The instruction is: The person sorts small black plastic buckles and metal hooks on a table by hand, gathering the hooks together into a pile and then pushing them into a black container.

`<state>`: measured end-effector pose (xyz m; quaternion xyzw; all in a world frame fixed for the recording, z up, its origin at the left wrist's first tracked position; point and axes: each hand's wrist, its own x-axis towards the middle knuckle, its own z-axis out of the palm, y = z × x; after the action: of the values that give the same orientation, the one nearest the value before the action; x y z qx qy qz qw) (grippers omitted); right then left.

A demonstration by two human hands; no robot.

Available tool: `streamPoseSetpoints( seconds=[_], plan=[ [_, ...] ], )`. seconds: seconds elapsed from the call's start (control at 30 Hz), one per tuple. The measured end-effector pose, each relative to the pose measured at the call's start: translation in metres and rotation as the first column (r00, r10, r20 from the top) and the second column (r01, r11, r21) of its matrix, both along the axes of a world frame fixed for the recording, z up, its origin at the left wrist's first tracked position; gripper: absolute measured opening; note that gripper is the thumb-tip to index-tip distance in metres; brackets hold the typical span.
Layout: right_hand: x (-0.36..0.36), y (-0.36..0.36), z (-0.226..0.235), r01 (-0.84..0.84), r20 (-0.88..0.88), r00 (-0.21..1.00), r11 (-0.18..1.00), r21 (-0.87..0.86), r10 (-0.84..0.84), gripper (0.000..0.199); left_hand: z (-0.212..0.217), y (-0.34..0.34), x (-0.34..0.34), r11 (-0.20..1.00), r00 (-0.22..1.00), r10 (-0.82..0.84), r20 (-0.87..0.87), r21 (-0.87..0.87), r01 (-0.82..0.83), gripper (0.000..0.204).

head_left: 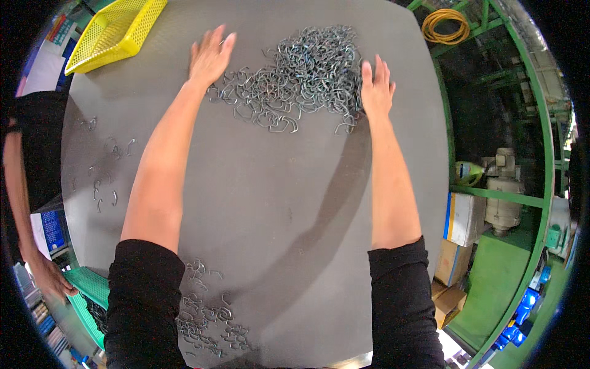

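Observation:
A heap of small bent metal hooks [319, 67] lies at the far middle of the grey table [264, 184]. At the heap's left edge is my left hand [210, 56], fingers stretched out and apart, with nothing in it. My right hand [377, 89] rests along the heap's right side, its fingers extended and its thumb side against the hooks. Closer to me, next to my left sleeve, a smaller scatter of hooks [212, 323] is spread on the table. A few loose hooks [114, 197] lie near the left edge.
A yellow perforated basket [114, 37] stands at the far left corner. Another person's hand [52, 277] grips a green basket [80, 277] holding dark pieces at the lower left. On the right are a green metal frame [544, 123], a coiled orange hose [445, 26] and cardboard boxes [453, 261].

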<state>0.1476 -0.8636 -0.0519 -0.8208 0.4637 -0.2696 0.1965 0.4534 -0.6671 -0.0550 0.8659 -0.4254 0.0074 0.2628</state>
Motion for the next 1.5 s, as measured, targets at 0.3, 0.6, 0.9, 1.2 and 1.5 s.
streamPoseSetpoints(
  seconds=[0.3,0.6,0.9,1.2,1.5],
  plan=[
    [0.056,-0.005,0.001,-0.446,0.053,0.894,0.895,0.008,0.445,0.056,0.002,-0.073,-0.072,0.837,0.835,-0.542,-0.094,-0.144,0.528,0.055],
    [-0.028,0.137,0.037,-0.811,0.1,0.579,0.558,0.176,0.809,0.039,0.06,0.13,-0.145,0.786,0.641,-0.586,-0.496,-0.154,0.599,0.04],
    [0.035,-0.055,0.008,-0.297,0.036,0.95,0.932,-0.206,0.311,0.052,0.115,0.28,-0.17,0.985,0.88,-0.13,-0.457,-0.161,0.062,0.036],
    [0.145,-0.026,-0.013,-0.69,-0.34,0.715,0.692,-0.21,0.61,0.06,0.1,0.349,-0.191,0.975,0.842,0.056,-0.537,-0.151,-0.161,0.044],
    [0.041,0.21,0.033,-0.975,-0.083,0.006,0.025,0.219,0.997,0.063,0.115,0.344,-0.209,0.963,0.821,-0.132,-0.555,-0.267,-0.025,0.04]
  ],
)
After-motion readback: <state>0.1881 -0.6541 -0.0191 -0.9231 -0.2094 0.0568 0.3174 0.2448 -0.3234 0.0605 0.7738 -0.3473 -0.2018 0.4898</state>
